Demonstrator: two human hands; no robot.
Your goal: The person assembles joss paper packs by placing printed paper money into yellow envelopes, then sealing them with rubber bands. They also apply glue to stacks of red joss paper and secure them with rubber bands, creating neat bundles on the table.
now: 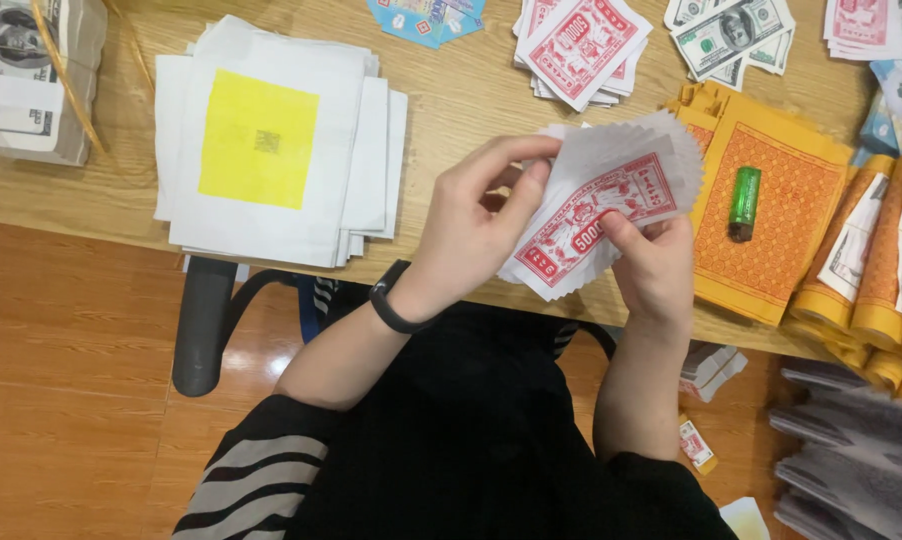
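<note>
Both hands hold a fanned stack of thin white paper notes with red print point(611, 200) above the near edge of a wooden table point(461, 100). My left hand point(481, 220), with a black band on the wrist, grips the fan's left side, thumb and fingers curled over the top edge. Pinching the lower right part of the fan is my right hand point(656, 265), its thumb pressed on the top note.
A stack of white sheets with a yellow square point(271, 150) lies left. An orange sheet pile point(771, 200) carries a green lighter point(743, 203). More red notes point(581, 45), green banknote-style papers point(731, 35), a bundle point(31, 80) and rolled orange sheets point(881, 260) surround.
</note>
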